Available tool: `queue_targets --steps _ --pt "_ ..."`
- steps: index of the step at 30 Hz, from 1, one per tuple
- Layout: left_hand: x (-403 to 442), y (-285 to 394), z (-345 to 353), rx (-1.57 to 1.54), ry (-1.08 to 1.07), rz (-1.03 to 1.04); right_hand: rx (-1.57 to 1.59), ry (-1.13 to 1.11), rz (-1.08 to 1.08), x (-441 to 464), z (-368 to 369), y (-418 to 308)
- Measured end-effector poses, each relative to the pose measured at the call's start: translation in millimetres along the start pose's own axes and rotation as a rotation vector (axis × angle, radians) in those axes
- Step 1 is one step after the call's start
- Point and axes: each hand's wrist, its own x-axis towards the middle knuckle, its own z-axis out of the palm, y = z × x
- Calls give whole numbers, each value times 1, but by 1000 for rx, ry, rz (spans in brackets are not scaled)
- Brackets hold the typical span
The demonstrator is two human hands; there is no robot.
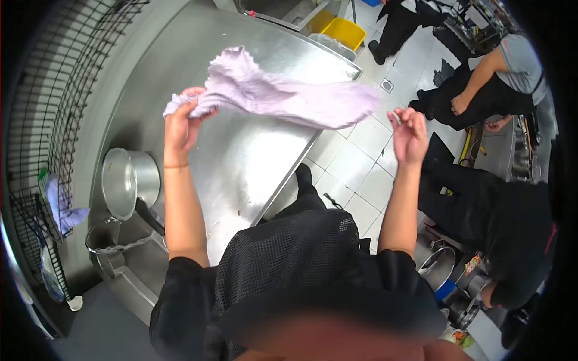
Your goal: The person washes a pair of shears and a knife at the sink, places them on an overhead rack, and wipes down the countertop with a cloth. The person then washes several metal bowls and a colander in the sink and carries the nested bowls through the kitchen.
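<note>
A pale purple cloth (259, 90) stretches through the air above the steel counter (235, 162), its right end blurred and past the counter's edge. My left hand (188, 120) is closed around the cloth's left end. To the right of the cloth, my right hand (410, 133) is raised over the tiled floor with its fingers apart and slightly curled. It holds nothing, and a gap separates it from the cloth.
A metal pot (129, 180) with a black handle stands left, beside a sink (129, 271). A wire rack (60, 108) lines the wall. A yellow bin (344, 33) is beyond the counter. Several people are at the right, one bending (512, 228) near pans.
</note>
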Motion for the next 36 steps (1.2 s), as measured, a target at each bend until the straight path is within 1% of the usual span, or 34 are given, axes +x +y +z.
queue_targets --steps 1,2,3,4,5,6,7,8,9,10,11,12,13,14,15,16,17,18,19,20,21,23,24,26,27,28,29,31,33,34,36 --pt "21 -11 2 37 17 31 -49 -67 28 6 -10 -11" --pt "38 -20 5 73 30 70 -49 -67 33 10 -16 -10" --pt "48 -26 15 72 31 70 -296 -115 128 14 -20 -4" --pt "56 -34 30 135 -64 65 -542 -155 225 16 -17 2" --pt "65 -41 47 199 -161 59 -556 -221 297 21 -10 15" --pt "68 -44 70 205 -168 48 -565 -285 370 25 6 32" --pt "67 -39 99 260 -226 60 -697 -302 390 29 25 47" --pt "65 -32 122 317 -281 74 -654 -305 377 32 44 62" --pt "65 -23 139 326 -279 71 -658 -286 330 36 64 75" --pt "66 -12 153 340 -346 93 -661 -272 277 43 79 87" --pt "67 -5 161 354 -415 119 -678 -346 203 53 84 99" --pt "69 0 162 363 -414 135 -698 -422 119 67 91 105" --pt "72 5 162 326 -385 124 -649 -360 235 73 98 104" --pt "76 11 161 284 -359 117 -653 -370 208 82 99 94" --pt "78 16 156 222 -270 143 -792 -425 101 92 99 80" --pt "78 25 141 166 -285 65 -932 -472 -8 99 97 69" --pt "77 34 123 107 -302 -20 -909 -467 -117 105 91 61" --pt "80 39 103 104 -315 -3 -920 -467 -137 110 83 50" --pt "83 47 89 21 -396 32 -849 -400 -195 114 76 37" --pt "87 44 84 -24 -443 57 -776 -335 -250 117 74 28" --pt "89 44 85 -70 -492 80 -789 -338 -269 117 77 21" --pt "89 35 129 255 -301 198 -570 -238 -118 113 87 10" --pt "91 20 150 358 -387 226 -582 -239 -135 112 96 11" --pt "95 -21 179 393 -557 107 -826 -420 -337 114 114 15" --pt "95 -36 191 327 -644 -39 -834 -416 -361 118 116 9" --pt "91 -41 205 267 -534 48 -926 -377 -439 120 117 2" --pt "92 -38 207 301 -554 73 -1015 -339 -513 120 118 -6" --pt "94 -33 203 333 -574 104 -1064 -289 -500 118 102 -31" --pt "99 -28 179 427 -411 75 -1096 -190 -462 114 86 -56" --pt "98 -23 170 427 -410 76 -1081 -136 -443 108 79 -65" --pt "99 -15 161 549 -410 187 -1104 -79 -475 96 70 -87"
